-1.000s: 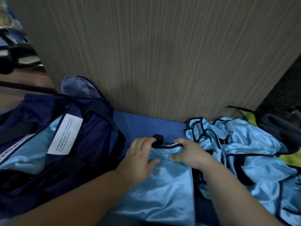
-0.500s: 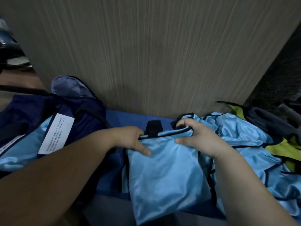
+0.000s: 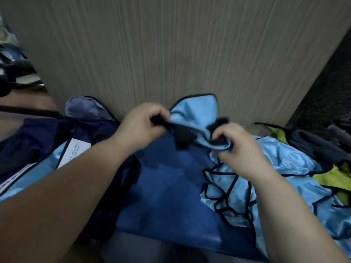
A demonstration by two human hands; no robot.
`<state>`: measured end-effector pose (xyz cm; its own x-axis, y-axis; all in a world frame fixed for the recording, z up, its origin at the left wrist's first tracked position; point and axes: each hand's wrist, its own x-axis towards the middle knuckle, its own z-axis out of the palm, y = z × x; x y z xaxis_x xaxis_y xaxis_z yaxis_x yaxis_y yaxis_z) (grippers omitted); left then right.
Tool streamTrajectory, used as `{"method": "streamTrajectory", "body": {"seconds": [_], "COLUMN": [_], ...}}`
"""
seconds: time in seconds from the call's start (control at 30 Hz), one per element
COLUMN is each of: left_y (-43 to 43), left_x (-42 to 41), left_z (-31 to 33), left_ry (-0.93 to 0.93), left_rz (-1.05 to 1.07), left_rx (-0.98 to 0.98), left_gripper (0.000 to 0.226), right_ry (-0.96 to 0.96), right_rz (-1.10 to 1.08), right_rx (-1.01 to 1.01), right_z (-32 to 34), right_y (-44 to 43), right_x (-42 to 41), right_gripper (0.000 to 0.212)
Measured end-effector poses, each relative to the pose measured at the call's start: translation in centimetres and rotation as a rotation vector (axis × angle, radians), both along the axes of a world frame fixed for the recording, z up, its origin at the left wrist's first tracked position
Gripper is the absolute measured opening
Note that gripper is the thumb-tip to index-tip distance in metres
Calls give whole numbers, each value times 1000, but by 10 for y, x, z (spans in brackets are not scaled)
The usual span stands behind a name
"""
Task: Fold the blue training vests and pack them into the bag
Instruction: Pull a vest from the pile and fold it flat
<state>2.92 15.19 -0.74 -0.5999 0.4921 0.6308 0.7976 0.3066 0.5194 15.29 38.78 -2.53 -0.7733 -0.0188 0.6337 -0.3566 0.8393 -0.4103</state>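
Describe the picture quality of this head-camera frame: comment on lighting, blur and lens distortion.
Head view: dim, flat light with no hard shadows; motion blur smears the black trim of the lifted vest between the left hand and right hand; soft sheen on the pile of vests; the wide-angle lens splays the edges of the wooden panel; the print on the bag label is too soft to read fully.

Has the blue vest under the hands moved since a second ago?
Yes. The blue vest lay flat on the blue mat; now the left hand and right hand hold it bunched, lifted up in front of the wood panel.
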Motion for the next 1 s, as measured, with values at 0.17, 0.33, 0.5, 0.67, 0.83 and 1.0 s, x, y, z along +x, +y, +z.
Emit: {"method": "streamTrajectory", "body": {"seconds": [0.17, 0.33, 0.5, 0.67, 0.83, 1.0], "left_y": [-32, -44, -46, -41, -26, -10], "left_x": [19, 40, 52, 55, 47, 36], "left_z": [-87, -108, -95, -89, -73, -65], "left_ry": [-240, -280, -263, -397, -521, -488], "left_rz": [-44, -79, -158, -105, -129, -88], "left_rx": [-784, -832, -922, -932, -1055, -948], "left_gripper": [28, 27, 41, 58, 39, 24], "right_ry": [-868, -978, -1069, -1146, -1210, -1000], "right_rz": [87, 104, 186, 248, 261, -22], "right_rx": [104, 168, 76, -40, 19, -103], "right_z": [-48, -43, -34, -11, 15, 3], "right_y": [-7, -14, -18, -14, -16, -16], "right_x": [7, 16, 30, 43, 57, 48], "right_gripper": [47, 37, 29, 14, 9, 27]}}
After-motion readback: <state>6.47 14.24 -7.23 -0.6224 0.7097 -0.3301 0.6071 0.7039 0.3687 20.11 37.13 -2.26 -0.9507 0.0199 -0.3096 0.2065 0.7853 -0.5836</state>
